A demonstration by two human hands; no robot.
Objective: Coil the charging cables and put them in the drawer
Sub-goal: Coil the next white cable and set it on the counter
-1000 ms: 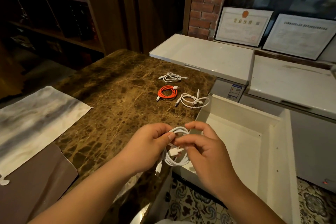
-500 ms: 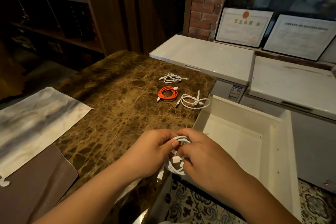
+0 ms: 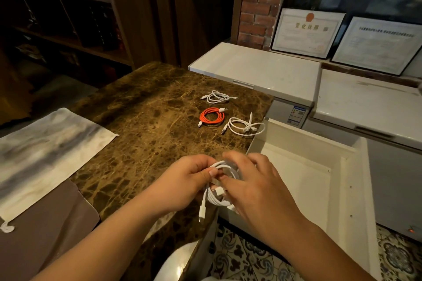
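At the near corner of the marble counter (image 3: 146,134), just beside the open white drawer (image 3: 303,180), both hands are busy with one white cable (image 3: 225,189), the only view being the head camera looking down on them. The drawer shows nothing inside it, so by my reading no cable has gone in yet. Farther along the counter lie three more: a small white cable (image 3: 218,96) loosely looped, an orange cable (image 3: 212,117) wound in a neat ring, and a second white cable (image 3: 245,126) in a slack loop right at the counter edge, next to the drawer's far wall. The orange one looks finished; the two white ones seem only roughly gathered and may want tightening. The cable in hand appears nearly coiled, with several turns bunched together, one plug tucked against the bundle and another plug hanging free below it. The left hand (image 3: 182,186) comes in from the left with the wrist roughly level, thumb and fingers pinching the coil's left side. The right hand (image 3: 258,187) reaches across from the right, palm down, fingers curled over the top of the coil and somewhat blurred; it holds the bundle's right side, though just where the fingertips bear is hidden.
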